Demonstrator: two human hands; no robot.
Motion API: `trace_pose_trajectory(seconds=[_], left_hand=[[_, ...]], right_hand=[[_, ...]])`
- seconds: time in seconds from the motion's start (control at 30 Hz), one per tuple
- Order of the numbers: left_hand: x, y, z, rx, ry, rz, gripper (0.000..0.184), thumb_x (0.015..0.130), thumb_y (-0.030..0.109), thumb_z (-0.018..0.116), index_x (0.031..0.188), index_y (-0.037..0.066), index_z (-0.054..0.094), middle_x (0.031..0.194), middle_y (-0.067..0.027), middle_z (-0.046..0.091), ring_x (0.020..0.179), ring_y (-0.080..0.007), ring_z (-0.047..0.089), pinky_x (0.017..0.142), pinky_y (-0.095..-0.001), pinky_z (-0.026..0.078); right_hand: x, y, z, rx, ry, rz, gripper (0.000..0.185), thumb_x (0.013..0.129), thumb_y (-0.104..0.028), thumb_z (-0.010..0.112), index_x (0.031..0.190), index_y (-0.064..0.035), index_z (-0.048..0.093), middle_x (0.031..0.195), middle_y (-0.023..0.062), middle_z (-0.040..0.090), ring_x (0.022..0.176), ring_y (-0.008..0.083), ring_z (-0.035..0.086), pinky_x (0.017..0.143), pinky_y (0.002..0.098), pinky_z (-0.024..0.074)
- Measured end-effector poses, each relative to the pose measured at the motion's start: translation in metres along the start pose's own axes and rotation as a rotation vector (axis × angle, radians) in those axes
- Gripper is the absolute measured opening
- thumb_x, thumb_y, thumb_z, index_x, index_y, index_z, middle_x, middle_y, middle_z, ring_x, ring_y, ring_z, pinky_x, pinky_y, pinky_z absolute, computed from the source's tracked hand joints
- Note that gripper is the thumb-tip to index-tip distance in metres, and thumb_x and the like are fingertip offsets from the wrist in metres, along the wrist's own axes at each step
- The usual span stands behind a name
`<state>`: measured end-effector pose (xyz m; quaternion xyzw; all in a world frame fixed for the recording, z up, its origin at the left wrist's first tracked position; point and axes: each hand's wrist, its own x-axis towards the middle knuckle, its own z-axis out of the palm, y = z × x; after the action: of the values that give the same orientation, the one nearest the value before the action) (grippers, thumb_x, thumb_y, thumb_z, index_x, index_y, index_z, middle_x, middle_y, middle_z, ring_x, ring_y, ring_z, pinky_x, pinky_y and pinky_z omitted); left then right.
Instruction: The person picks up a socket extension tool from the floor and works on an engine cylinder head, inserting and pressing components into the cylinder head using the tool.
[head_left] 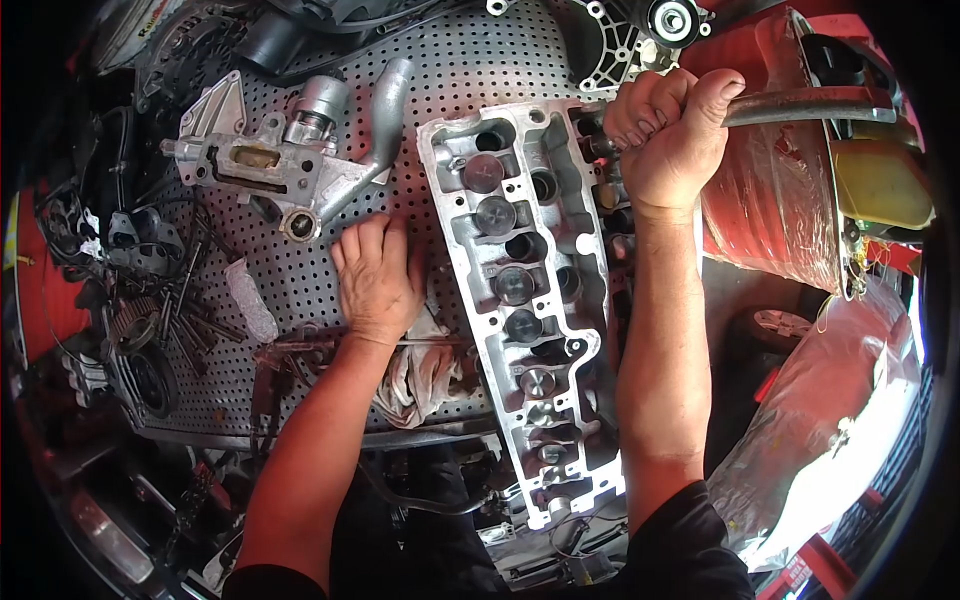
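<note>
My left hand (380, 275) lies palm down with fingers stretched on the perforated metal tabletop (440, 75), just left of an aluminium cylinder head (467, 255). My right hand (665, 145) is raised over the cylinder head's right side, fingers wrapped round a long dark bar-like tool (790, 106) that points right. The kind of tool is not clear. Round dark valve lifters (495, 215) sit in several bores of the cylinder head; other bores stand open. Beside my left wrist are a crumpled rag (415, 385) and a pistol-shaped tool (285, 350), partly covered by my forearm.
A cast metal housing with a pipe (335, 185) lies beyond my left hand. Loose bolts (185, 325) and a pulley (150, 380) are at the left. A film-wrapped red drum (770, 200) and a yellow container (880, 180) stand at the right. Another pulley (672, 22) sits at the back.
</note>
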<state>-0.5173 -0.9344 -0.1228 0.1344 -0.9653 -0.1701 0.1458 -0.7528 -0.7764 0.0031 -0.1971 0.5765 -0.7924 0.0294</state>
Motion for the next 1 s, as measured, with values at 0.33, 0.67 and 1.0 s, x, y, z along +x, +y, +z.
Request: trace_pose_trajectory(seconds=[0.33,0.67,1.0], left_hand=[[0.0004,-0.0011,0.0003,-0.004,0.010,0.013,0.044,0.082,0.017,0.072,0.123,0.003,0.061,0.123,-0.0130,0.056,0.111,-0.0335,0.051,0.095,-0.0459,0.039],[0.0011,-0.0010,0.0001,0.017,0.013,0.016,0.046,0.082,0.018,0.072,0.125,0.003,0.061,0.122,-0.0128,0.056,0.111,-0.0336,0.051,0.095,-0.0464,0.039],[0.0007,-0.0011,0.0007,0.006,0.006,0.011,0.045,0.080,0.016,0.073,0.121,0.003,0.062,0.123,-0.0128,0.055,0.111,-0.0339,0.051,0.095,-0.0465,0.039]], right_hand=[[-0.0020,0.0023,0.0010,-0.021,-0.003,0.004,0.065,0.099,-0.066,0.053,0.069,-0.0110,0.035,0.055,0.0025,0.037,0.045,0.0102,0.035,0.041,0.0269,0.0287],[-0.0015,0.0002,-0.0014,0.016,0.018,0.003,0.066,0.098,-0.067,0.055,0.069,-0.0109,0.036,0.055,0.0019,0.036,0.045,0.0102,0.034,0.040,0.0271,0.0279],[-0.0046,0.0006,0.0030,-0.009,0.014,0.016,0.063,0.100,-0.064,0.054,0.071,-0.0111,0.035,0.055,0.0018,0.037,0.045,0.0102,0.034,0.041,0.0270,0.0279]])
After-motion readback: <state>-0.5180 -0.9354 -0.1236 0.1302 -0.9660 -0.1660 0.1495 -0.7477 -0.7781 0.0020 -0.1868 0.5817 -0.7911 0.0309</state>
